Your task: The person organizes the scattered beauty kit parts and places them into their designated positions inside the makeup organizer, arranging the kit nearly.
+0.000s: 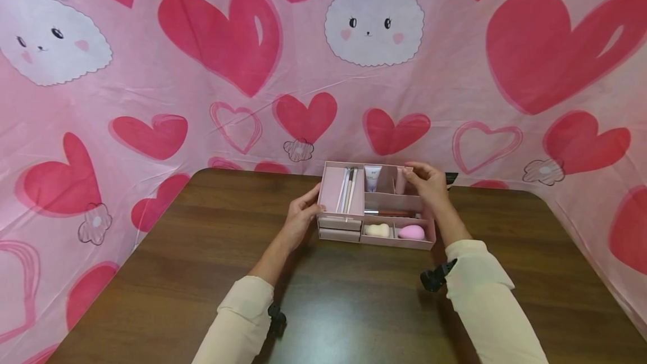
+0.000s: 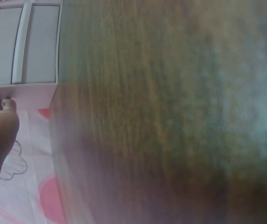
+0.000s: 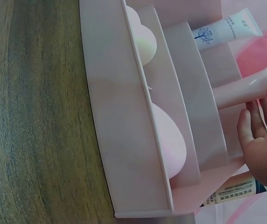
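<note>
A pink desktop organizer (image 1: 343, 163) stands near the table's far edge. My left hand (image 1: 298, 219) grips its left side, the thumb over the top edge; in the left wrist view, curled fingers (image 2: 8, 104) lie against the side wall. At the back right, my right hand (image 1: 429, 184) pinches the upper end of a pink tube (image 3: 245, 87), whose lower part is hidden inside a compartment. A white tube (image 1: 372, 177) stands in the compartment to its left. Thin brushes (image 1: 346, 190) lie on the organizer's left top. A brown-handled brush (image 1: 394, 213) occupies the middle compartment.
In the front compartments sit a cream sponge (image 1: 377, 230) and a pink egg-shaped sponge (image 1: 411, 232). Below the thin brushes are two drawers (image 1: 340, 235). A foundation package (image 3: 234, 190) stands outside the organizer's right side. Behind the wooden table (image 1: 212, 274) hangs a heart-patterned cloth (image 1: 303, 72).
</note>
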The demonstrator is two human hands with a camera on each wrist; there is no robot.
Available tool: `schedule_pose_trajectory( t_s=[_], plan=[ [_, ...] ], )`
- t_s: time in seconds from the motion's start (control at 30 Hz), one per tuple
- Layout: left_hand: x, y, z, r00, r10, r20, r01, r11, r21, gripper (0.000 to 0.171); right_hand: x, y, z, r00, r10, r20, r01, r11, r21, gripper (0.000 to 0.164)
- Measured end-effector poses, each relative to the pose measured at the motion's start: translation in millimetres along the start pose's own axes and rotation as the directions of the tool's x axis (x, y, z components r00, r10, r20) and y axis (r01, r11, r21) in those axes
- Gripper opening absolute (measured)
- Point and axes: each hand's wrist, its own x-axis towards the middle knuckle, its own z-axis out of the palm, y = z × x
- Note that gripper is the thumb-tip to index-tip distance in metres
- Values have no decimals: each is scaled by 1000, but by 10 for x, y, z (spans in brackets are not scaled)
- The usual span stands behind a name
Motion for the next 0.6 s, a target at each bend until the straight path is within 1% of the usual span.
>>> schedule_pose_trajectory(
  t_s=[0.1,0.3,0.4,0.5,0.6],
  plan=[
    [2,-3,5,1000,4,0,-4,1000,1,68,-8,-19,-27,1000,-22,-12,22,1000,-4,41],
    [-1,-1,8,1000,-2,0,2,1000,8,67,-56,-74,-103,990,-137,-39,134,989,-63,39],
    [-6,3,4,1000,2,-3,-2,1000,12,66,-102,-121,-130,983,-179,-51,176,983,-53,36],
    [-3,-3,-8,1000,6,0,-6,1000,15,67,-152,-184,-157,978,-203,-53,201,979,-37,35],
    [7,-17,-13,1000,5,6,-5,1000,11,67,-196,-252,-200,978,-203,-54,201,979,-33,35]
  ],
)
